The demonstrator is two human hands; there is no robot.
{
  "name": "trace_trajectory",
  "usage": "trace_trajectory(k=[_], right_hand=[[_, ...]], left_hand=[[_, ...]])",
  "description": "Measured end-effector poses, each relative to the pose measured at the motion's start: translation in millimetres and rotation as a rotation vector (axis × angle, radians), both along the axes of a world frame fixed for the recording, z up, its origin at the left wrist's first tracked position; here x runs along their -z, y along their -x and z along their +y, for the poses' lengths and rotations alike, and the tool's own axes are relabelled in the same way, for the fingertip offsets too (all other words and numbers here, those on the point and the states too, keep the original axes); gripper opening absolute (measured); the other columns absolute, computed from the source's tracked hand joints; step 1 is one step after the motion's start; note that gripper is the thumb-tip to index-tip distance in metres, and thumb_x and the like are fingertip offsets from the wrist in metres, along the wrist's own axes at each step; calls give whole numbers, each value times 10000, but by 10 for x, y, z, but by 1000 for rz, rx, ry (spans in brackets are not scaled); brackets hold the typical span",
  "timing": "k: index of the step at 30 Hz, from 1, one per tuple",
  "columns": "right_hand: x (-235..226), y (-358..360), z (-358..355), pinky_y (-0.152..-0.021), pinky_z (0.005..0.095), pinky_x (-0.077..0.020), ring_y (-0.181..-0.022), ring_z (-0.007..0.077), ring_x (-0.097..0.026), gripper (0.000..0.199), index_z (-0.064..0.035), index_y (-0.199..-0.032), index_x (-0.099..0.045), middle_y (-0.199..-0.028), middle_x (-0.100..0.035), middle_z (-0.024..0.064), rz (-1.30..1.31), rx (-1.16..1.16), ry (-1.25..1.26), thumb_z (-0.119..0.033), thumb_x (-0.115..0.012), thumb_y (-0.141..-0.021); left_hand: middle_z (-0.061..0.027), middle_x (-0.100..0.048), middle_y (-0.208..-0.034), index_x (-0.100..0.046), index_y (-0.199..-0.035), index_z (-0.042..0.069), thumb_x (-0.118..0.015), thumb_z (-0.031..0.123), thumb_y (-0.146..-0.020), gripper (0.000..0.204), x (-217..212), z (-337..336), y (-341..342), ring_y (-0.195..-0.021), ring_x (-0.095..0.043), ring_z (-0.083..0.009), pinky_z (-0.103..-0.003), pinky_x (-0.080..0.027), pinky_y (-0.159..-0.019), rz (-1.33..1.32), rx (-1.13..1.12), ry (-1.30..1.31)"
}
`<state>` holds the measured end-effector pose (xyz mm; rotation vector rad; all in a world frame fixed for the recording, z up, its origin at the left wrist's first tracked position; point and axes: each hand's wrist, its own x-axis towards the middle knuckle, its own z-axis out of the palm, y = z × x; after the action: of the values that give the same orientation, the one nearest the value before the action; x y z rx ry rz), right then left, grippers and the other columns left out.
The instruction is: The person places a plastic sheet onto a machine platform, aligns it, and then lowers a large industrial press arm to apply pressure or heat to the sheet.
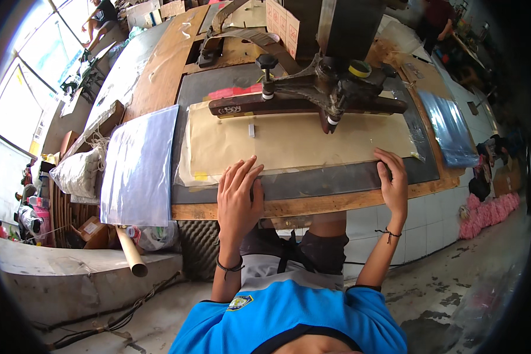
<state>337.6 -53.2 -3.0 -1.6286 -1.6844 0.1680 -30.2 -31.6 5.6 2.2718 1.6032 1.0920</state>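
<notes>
My left hand [240, 189] lies flat with fingers stretched out, its fingertips on the near edge of a tan sheet [312, 144]. At the sheet's near right, my right hand [393, 182] has its fingers loosely bent and its thumb apart from them; nothing shows in it. The tan sheet covers part of a dark grey mat [348, 183] on a wood-edged table. Across the sheet's far part runs a long dark bar [360, 105], hung from a black metal machine head [330, 82]. A small grey block [251, 130] sits on the sheet.
Clear plastic sheets [138, 171] lie at the table's left, with more bluish plastic sheets [448, 127] at the right. A roll of yellow tape [360, 69] rests on the machine. A cardboard tube [131, 253] juts out below left. Pink bundles [488, 216] lie on the floor at right.
</notes>
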Motion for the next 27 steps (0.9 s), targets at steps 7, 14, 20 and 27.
trace_trajectory(k=[7, 14, 20, 27], right_hand=[[-26, 25, 2, -1109, 404, -439, -1284, 276, -584, 303, -46, -1210, -727, -1303, -711, 77, 12, 26, 22, -276, -610, -1051], [4, -22, 23, -1119, 411, -432, -1290, 279, -581, 311, -57, -1224, -728, -1307, -711, 73, 11, 22, 34, -288, -619, -1048], [6, -35, 23, -1112, 413, -438, -1288, 278, -582, 316, -55, -1225, -726, -1301, -712, 73, 8, 28, 36, -294, -622, -1048], [19, -18, 27, -1102, 410, -447, -1269, 280, -597, 315, -49, -1210, -727, -1285, -716, 77, 19, 36, 19, -299, -630, -1045]], left_hand=[[-95, -694, -1323, -738, -1160, 74, -613, 27, -917, 277, 15, 22, 0, -1303, -591, -334, -469, -423, -1129, -1, -22, 15], [-90, -696, -1316, -739, -1157, 82, -610, 15, -892, 303, -3, 38, -9, -1305, -590, -332, -474, -423, -1128, 10, -23, 33], [-95, -703, -1290, -736, -1140, 75, -609, 12, -890, 287, -20, 49, -17, -1291, -597, -335, -475, -435, -1107, 14, -14, 24], [-123, -715, -1236, -730, -1125, 49, -610, 21, -919, 240, -3, 56, -21, -1260, -615, -351, -475, -448, -1088, -51, -36, 11]])
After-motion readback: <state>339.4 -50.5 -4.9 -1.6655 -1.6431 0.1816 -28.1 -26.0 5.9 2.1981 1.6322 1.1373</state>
